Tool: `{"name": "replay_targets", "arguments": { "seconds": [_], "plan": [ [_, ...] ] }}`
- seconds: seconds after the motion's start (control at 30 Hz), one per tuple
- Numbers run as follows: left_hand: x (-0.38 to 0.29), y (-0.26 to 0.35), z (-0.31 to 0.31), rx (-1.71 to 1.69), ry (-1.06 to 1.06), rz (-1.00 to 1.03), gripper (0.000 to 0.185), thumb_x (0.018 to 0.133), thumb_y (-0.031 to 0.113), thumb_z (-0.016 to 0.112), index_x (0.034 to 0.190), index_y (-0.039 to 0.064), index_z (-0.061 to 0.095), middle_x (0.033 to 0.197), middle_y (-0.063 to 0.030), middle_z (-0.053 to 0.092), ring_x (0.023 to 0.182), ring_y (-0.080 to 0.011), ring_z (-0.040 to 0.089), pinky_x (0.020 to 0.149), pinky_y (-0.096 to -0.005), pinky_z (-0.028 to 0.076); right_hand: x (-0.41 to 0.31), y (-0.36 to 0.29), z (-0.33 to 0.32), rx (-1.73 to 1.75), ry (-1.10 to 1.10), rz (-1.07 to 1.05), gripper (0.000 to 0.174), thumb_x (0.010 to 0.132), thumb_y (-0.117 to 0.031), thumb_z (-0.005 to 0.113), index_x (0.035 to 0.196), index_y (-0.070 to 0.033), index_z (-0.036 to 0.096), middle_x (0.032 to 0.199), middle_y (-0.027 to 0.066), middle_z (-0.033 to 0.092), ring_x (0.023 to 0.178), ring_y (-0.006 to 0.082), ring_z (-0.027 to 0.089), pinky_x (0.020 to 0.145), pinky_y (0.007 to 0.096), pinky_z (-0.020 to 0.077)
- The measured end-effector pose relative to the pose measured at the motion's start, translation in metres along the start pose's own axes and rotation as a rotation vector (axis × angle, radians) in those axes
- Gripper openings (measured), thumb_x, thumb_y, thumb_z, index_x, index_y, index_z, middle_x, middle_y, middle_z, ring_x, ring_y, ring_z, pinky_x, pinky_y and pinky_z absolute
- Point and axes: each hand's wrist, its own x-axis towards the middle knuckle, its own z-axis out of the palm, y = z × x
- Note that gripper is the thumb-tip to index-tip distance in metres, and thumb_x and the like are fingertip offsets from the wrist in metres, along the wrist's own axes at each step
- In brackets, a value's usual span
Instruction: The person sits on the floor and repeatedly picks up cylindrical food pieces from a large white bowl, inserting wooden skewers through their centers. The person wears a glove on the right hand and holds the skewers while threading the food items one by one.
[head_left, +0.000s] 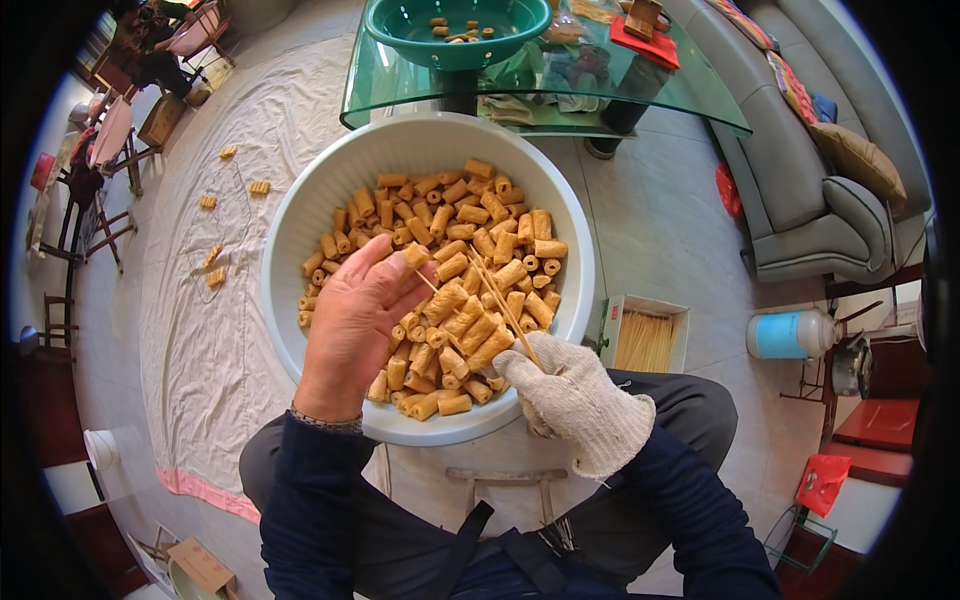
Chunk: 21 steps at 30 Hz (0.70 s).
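A large pale plastic basin (276, 277) full of short, hollow, golden-brown food rolls (442, 199) stands in front of me. My left hand (349, 319) is bare and pinches one food roll (415, 256) between thumb and fingers. My right hand (581, 401), in a knitted cream glove, grips a bamboo skewer (427, 280) carrying several threaded rolls (472, 326). Its thin end reaches the roll in my left hand; I cannot tell whether it has gone in. A few bare bamboo skewers (501, 300) also stick out from the gloved hand.
An open box of bamboo skewers (646, 339) stands right of the basin. Several filled skewers (259, 188) lie on a pale cloth (176, 352) at left. Ahead, a glass table (682, 97) bears a green basin (457, 54). A grey sofa (780, 180) and a seated person (142, 45) are farther off.
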Motion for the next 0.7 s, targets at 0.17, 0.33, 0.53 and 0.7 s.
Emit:
{"name": "replay_targets", "arguments": {
  "seconds": [0.17, 0.33, 0.53, 0.7],
  "plan": [
    [-0.006, -0.013, 0.006, 0.014, -0.003, -0.053, 0.071, 0.099, 0.02, 0.07, 0.153, -0.007, 0.032, 0.132, -0.0171, 0.063, 0.119, -0.0255, 0.065, 0.099, -0.0412, 0.056, 0.0, -0.003, 0.006, 0.109, -0.007, 0.013, 0.029, 0.106, -0.036, 0.061, 0.109, -0.007, 0.066, 0.07, -0.0047, 0.052, 0.057, 0.0049, 0.047, 0.051, 0.0229, 0.0416],
    [-0.008, -0.017, 0.013, 0.068, -0.015, -0.071, 0.07, 0.1, 0.024, 0.068, 0.154, -0.004, 0.033, 0.137, -0.0132, 0.061, 0.117, -0.0201, 0.065, 0.095, -0.037, 0.057, 0.002, -0.004, 0.003, 0.202, -0.031, 0.062, 0.029, 0.106, -0.035, 0.06, 0.106, -0.007, 0.064, 0.068, -0.0046, 0.05, 0.055, 0.0056, 0.046, 0.05, 0.0231, 0.0414],
    [-0.007, -0.015, 0.009, 0.149, -0.14, -0.11, 0.05, 0.103, 0.021, 0.064, 0.146, 0.002, 0.048, 0.124, -0.0076, 0.068, 0.11, -0.0187, 0.068, 0.094, -0.0362, 0.058, 0.005, -0.011, 0.004, 0.134, -0.022, 0.028, 0.03, 0.107, -0.037, 0.057, 0.106, -0.008, 0.064, 0.069, -0.0035, 0.05, 0.054, 0.0064, 0.045, 0.05, 0.0236, 0.0413],
    [0.017, 0.035, -0.047, 0.065, -0.059, 0.293, 0.037, 0.105, 0.025, 0.061, 0.134, 0.003, 0.058, 0.116, -0.008, 0.069, 0.108, -0.0163, 0.068, 0.101, -0.0343, 0.056, 0.0, -0.004, -0.006, 0.226, -0.059, -0.084, 0.037, 0.109, -0.042, 0.051, 0.107, -0.007, 0.064, 0.064, -0.0023, 0.049, 0.051, 0.0082, 0.043, 0.049, 0.0254, 0.0394]
  ]
}}
